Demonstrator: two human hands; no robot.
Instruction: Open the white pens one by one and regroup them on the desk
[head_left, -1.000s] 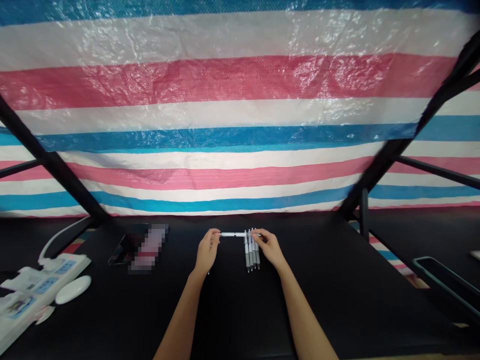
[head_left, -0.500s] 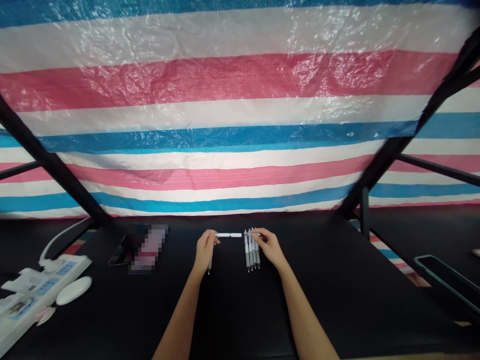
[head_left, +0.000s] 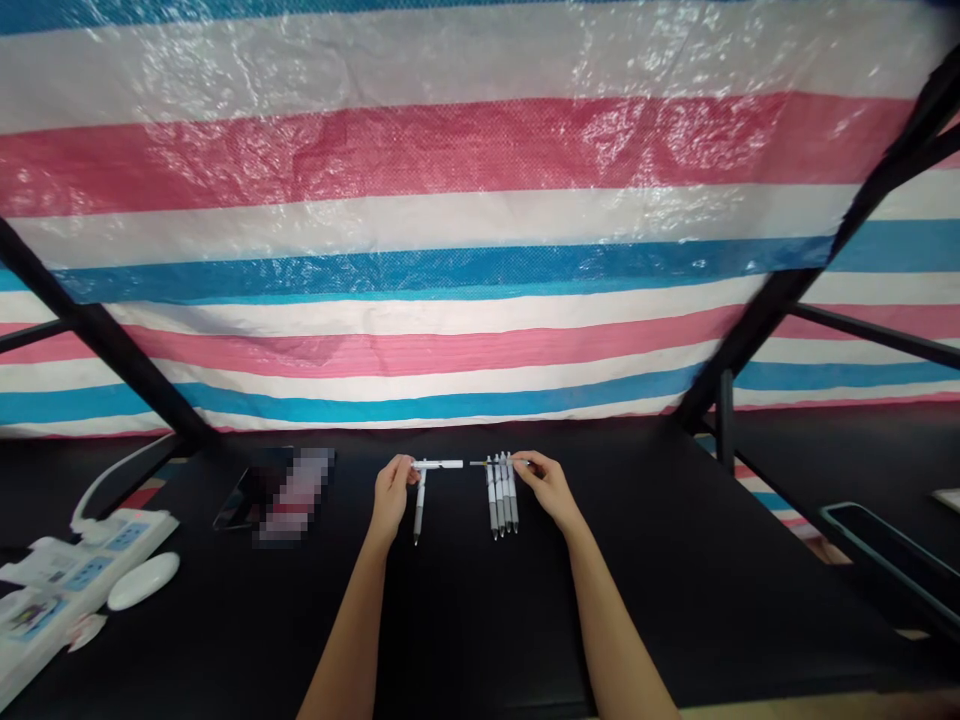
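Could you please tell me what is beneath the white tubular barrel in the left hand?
A white-and-grey pen lies there on the black tabletop; the barrel hides part of its upper end.

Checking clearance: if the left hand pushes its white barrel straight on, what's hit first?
Likely the tip of the thin rod held by the right hand, roughly in line with the white barrel; depth unclear.

No readable text, labels, brands, numbers or signs on anything.
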